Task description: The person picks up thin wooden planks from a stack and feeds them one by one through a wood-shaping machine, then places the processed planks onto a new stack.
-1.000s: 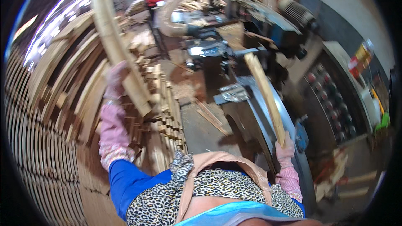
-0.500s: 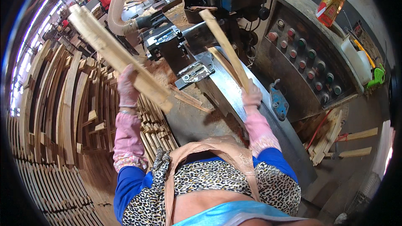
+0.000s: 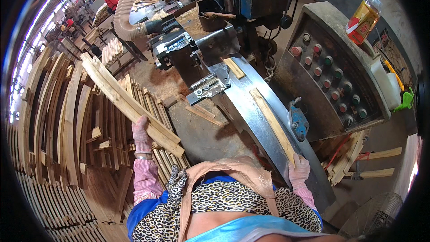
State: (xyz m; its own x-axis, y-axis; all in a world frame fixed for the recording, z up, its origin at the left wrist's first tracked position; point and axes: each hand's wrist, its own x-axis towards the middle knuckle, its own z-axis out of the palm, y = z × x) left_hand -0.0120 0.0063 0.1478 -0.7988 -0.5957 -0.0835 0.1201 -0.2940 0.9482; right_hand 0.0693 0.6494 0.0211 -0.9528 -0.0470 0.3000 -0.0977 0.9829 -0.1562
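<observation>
My left hand (image 3: pixel 142 136), in a pale knitted glove, grips the lower part of a pair of long wooden strips (image 3: pixel 125 101) held together and slanting up to the far left. My right hand (image 3: pixel 299 171), gloved too, is closed round the near end of another wooden strip (image 3: pixel 271 123). This strip lies along the shiny metal machine bed (image 3: pixel 251 103). Ahead of it on the bed, a second wooden piece (image 3: pixel 234 68) shows only its near end. The rest of that piece is hidden under the dark machine housing (image 3: pixel 219 42).
Stacked curved wood strips (image 3: pixel 67 121) fill the left side. A ribbed hose (image 3: pixel 127 13) hangs beyond. At right stand a control panel (image 3: pixel 327 69) with several buttons, a bottle of amber liquid (image 3: pixel 363 20) and a blue bracket (image 3: pixel 298 121). Offcuts (image 3: pixel 201 112) lie beside the bed.
My right hand has moved nearer, and its strip, raised before, now lies on the bed. The piece ahead is farther under the housing. My left hand has lowered its strips slightly toward me.
</observation>
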